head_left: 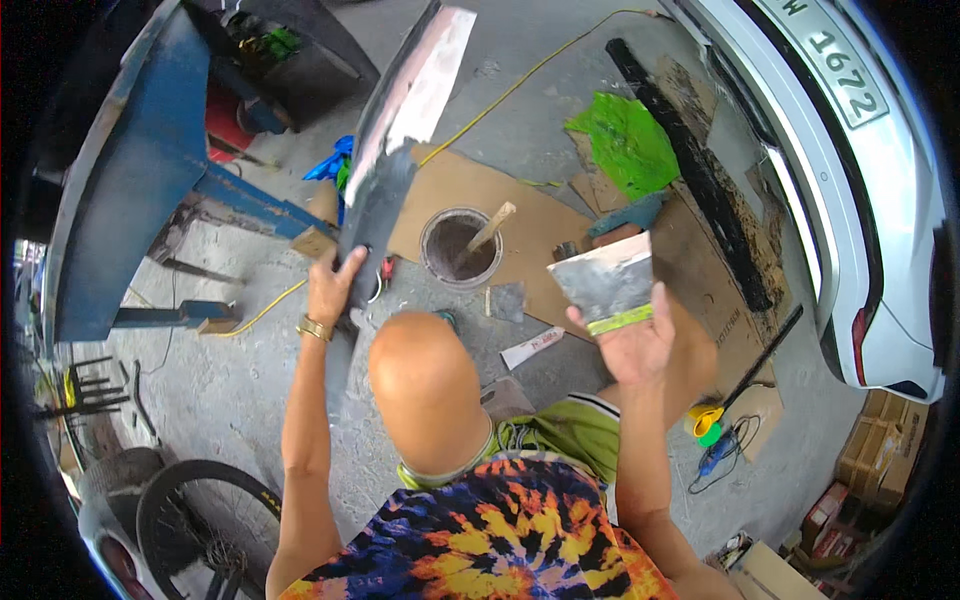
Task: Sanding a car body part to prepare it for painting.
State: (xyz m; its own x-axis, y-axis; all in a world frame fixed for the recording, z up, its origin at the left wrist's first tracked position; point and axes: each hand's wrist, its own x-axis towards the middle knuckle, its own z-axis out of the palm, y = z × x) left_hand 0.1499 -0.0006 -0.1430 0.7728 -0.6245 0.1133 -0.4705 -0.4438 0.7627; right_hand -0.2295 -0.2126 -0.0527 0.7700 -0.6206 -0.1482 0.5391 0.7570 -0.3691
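My left hand (332,285) is closed on the edge of a long, narrow dark panel (382,195), which slants up and away. Its far part bears a white and pinkish patch beside grey smears. My right hand (640,348) grips a flat, square board (608,278) by its yellow-green lower edge. Grey paste is spread over that board's face. Between my hands, on the floor, stands a round tub (428,262) with a dark inside and a wooden stick (492,227) leaning in it. Near it lie a small grey square sheet (507,302) and a white tube (532,347).
Flattened cardboard (545,205) lies beneath the tub, with a bright green plastic sheet (630,145) beyond. A white car's rear (850,190) bounds the right. On the left are a blue metal stand (130,200) and a bicycle wheel (150,520). A yellow cord (520,75) crosses the floor.
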